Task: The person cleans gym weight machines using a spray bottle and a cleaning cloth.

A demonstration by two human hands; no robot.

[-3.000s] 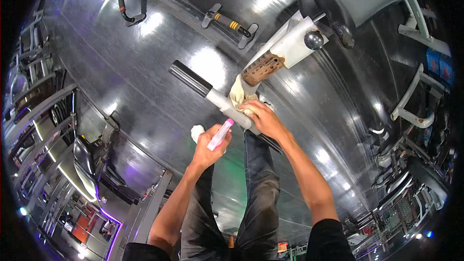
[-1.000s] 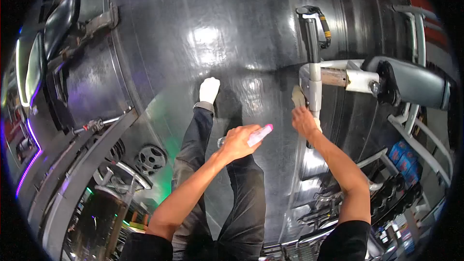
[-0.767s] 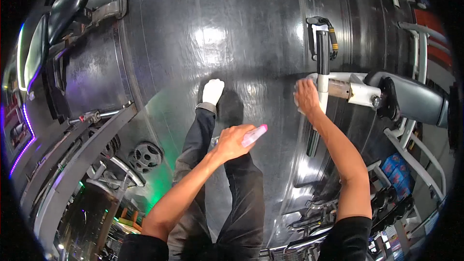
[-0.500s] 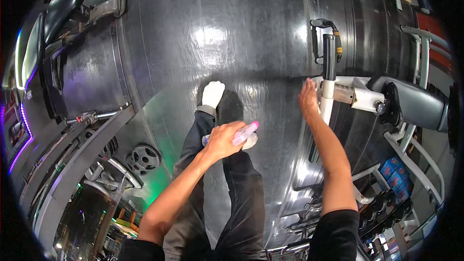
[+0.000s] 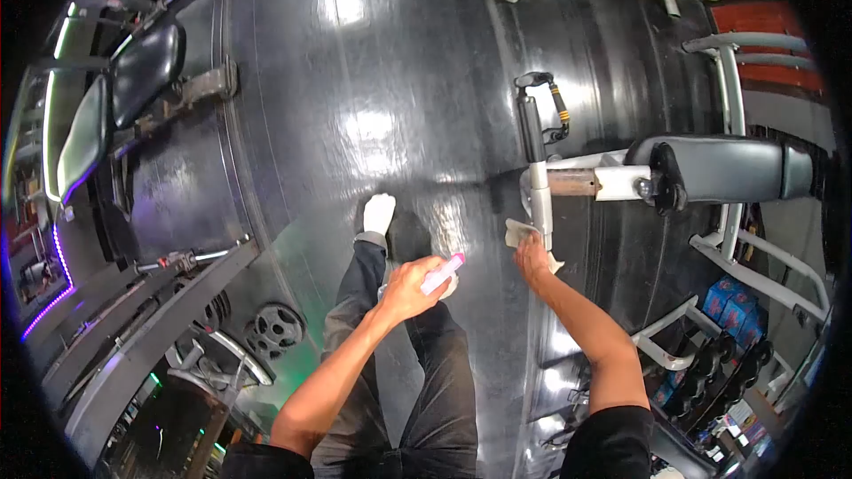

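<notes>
My left hand (image 5: 410,291) is wrapped around a small spray bottle (image 5: 439,276) with a pale pinkish head and a bright pink tip. Most of the bottle is hidden by my fingers. My right hand (image 5: 532,259) grips a light beige cloth (image 5: 518,232), pressed around the lower end of a white upright tube (image 5: 540,193) on a gym bench. Above that section, the tube carries a black foam grip (image 5: 531,129). A black handle with yellow bands (image 5: 559,105) lies beside the grip.
The black padded bench seat (image 5: 723,167) extends to the right. At lower left stands a grey machine frame (image 5: 160,337) by a weight plate (image 5: 273,330). A dumbbell rack (image 5: 723,377) is at lower right. Another padded seat (image 5: 149,69) is at upper left.
My right hand has slid down the white tube, and the cloth in it now shows. The view has shifted, with more of the far floor visible. My left hand still holds the bottle.
</notes>
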